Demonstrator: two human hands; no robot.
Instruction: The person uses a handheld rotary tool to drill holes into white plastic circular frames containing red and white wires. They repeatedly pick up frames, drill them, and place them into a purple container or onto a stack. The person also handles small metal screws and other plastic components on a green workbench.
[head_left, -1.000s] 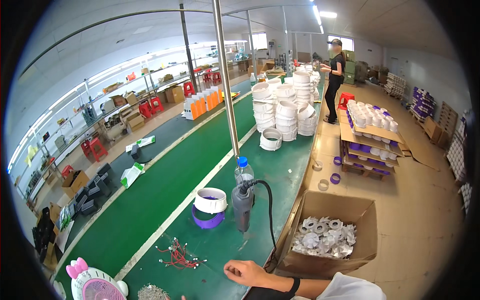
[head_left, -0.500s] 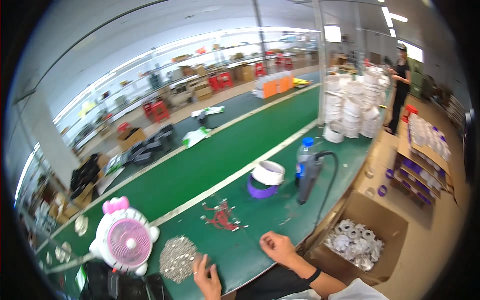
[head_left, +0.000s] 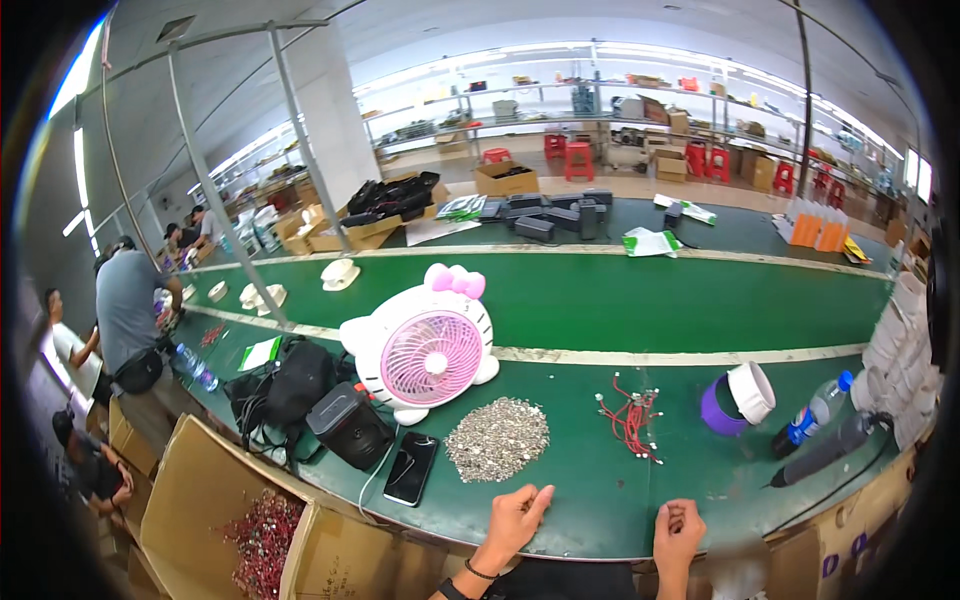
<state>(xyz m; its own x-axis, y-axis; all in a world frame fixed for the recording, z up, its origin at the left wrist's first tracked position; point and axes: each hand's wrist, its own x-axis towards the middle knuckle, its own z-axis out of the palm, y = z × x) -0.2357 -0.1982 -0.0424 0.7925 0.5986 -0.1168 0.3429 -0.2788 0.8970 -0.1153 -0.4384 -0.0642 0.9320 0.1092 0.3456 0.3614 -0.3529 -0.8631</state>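
My left hand is at the bench's front edge, just below a heap of tiny silvery metal pieces. Its thumb stands apart from its loosely curled fingers, and nothing shows in it. My right hand hovers by the same edge with fingers curled in; whatever they may hold is hidden. Beyond it lies a small tangle of red wires with white ends, touched by neither hand. A black phone lies left of the metal heap, a thin white cable beside it.
A white-and-pink cat-shaped fan stands behind the heap. To the right are purple and white rings, a bottle and a dark corded tool. A carton holding red wires is lower left. Several people sit or stand far left.
My view has swung left, bringing the phone, black bags, wire carton and people into sight. My left hand's spread fingers have drawn in; my right hand stays curled.
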